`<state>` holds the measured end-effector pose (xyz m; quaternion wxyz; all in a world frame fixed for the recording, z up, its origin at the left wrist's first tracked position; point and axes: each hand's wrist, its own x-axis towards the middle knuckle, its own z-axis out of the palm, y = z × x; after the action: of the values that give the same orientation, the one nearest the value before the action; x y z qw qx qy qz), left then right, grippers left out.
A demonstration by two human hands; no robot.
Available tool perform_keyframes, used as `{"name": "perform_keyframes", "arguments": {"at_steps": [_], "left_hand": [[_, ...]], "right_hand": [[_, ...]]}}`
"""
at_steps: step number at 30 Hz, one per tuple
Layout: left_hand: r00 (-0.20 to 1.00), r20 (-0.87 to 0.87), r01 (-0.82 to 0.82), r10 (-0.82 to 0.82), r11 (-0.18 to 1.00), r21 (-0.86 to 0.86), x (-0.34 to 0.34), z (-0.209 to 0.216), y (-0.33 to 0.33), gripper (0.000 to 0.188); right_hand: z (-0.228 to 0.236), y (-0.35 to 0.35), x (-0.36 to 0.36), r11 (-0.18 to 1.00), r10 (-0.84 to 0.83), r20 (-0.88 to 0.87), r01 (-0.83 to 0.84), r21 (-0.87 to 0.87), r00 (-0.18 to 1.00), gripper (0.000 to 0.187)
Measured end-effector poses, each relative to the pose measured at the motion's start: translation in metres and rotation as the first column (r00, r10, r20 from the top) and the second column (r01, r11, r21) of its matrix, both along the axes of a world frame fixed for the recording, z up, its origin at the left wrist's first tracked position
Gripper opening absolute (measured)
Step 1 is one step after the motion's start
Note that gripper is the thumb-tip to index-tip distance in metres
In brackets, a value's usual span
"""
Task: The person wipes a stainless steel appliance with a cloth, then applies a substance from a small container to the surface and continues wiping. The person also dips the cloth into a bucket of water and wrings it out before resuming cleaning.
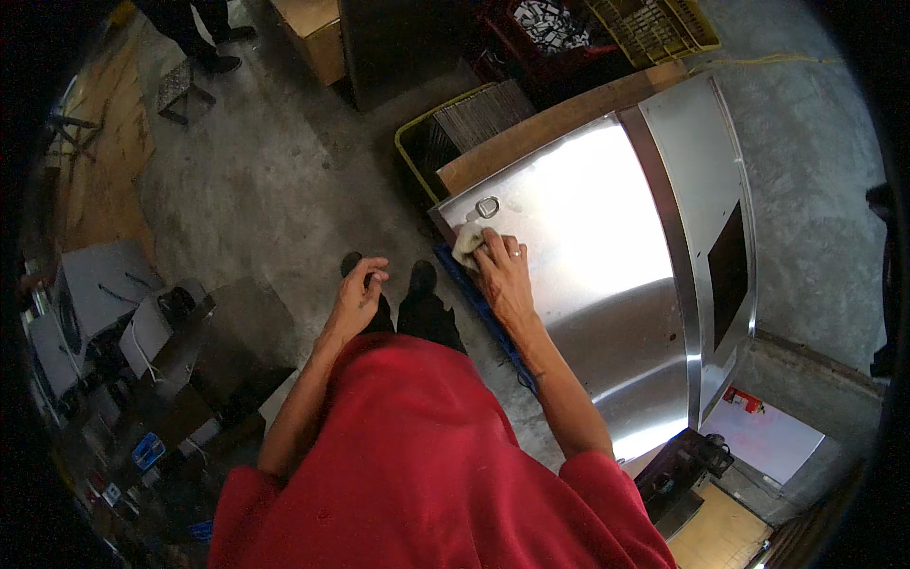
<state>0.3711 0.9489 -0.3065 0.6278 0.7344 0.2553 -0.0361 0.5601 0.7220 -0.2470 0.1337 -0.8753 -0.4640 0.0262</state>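
My right hand [504, 275] is closed on a crumpled off-white cloth [467, 245], which it presses against the near left corner of a shiny metal-topped table [588, 322]. A ring shows on one of its fingers. Just beyond the cloth, a small rounded, ring-shaped metal piece [487, 207] lies on the metal surface. My left hand [358, 294] hangs in the air over the floor, left of the table. Its fingers are loosely bent and apart, and I see nothing in them.
Behind the table stand a yellow-rimmed crate [409, 152] of stacked flat pieces, a red bin [555, 28] of small metal parts and a yellow crate [654, 33]. Boxes [104, 284] crowd the left side. A person's legs [194, 33] and a low stool [180, 93] are at the far left.
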Motion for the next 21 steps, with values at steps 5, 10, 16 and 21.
{"name": "perform_keyframes", "arguments": {"at_steps": [5, 10, 16, 21], "left_hand": [[0.997, -0.056, 0.045, -0.046, 0.999, -0.02, 0.002, 0.0, -0.001, 0.031], [0.999, -0.018, 0.036, -0.036, 0.999, 0.018, 0.0, 0.0, 0.003, 0.031], [0.997, -0.01, 0.074, -0.074, 0.997, -0.001, -0.003, -0.012, 0.017, 0.031], [0.992, -0.034, 0.12, -0.121, 0.993, -0.02, 0.004, -0.01, 0.025, 0.031]], "right_hand": [[0.0, 0.019, 0.018, 0.996, 0.063, 0.024, -0.064, 0.063, 0.998, 0.03], [-0.006, 0.006, 0.022, 0.997, 0.074, 0.045, -0.074, -0.018, 0.996, 0.03], [-0.008, -0.002, 0.023, 0.997, 0.073, 0.033, -0.073, -0.024, 0.997, 0.03], [0.003, 0.022, 0.017, 0.997, -0.028, 0.015, 0.029, -0.066, 0.999, 0.033]]}}
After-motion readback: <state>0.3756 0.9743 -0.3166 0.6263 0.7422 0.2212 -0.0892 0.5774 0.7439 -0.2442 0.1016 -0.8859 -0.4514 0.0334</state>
